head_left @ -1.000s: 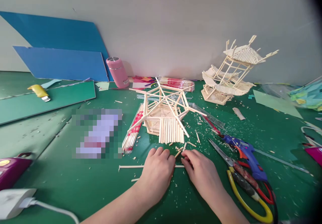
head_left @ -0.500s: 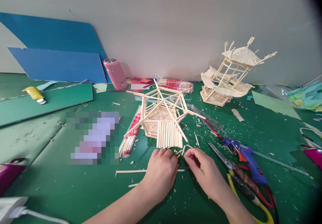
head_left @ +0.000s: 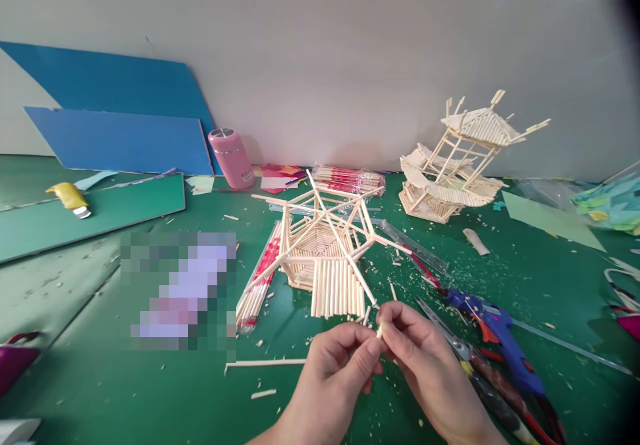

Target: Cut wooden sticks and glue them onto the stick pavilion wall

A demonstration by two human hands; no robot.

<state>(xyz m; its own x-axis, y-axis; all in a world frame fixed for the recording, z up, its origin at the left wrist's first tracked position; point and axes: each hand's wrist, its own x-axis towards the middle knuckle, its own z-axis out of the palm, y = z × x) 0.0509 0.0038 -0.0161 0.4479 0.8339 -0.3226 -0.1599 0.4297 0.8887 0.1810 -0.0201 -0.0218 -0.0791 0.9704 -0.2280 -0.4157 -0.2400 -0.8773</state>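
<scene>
My left hand and my right hand meet in front of a six-sided wooden stick model. Pinched between their fingertips is a short piece of wooden stick, mostly covered by the fingers. The model has an open frame, with one sloping panel of sticks laid side by side facing me. Small stick offcuts lie beneath its front corner, partly behind my hands. A long thin stick lies flat, its right end hidden by my left hand.
To the right lie scissors and a blue glue gun. A packet of sticks is left of the model. Behind stand a pink flask and a taller stick pagoda. A pixelated patch covers something at left.
My left hand has lifted from the table by the panel and joined my right hand at the short stick piece. The view has tilted up slightly.
</scene>
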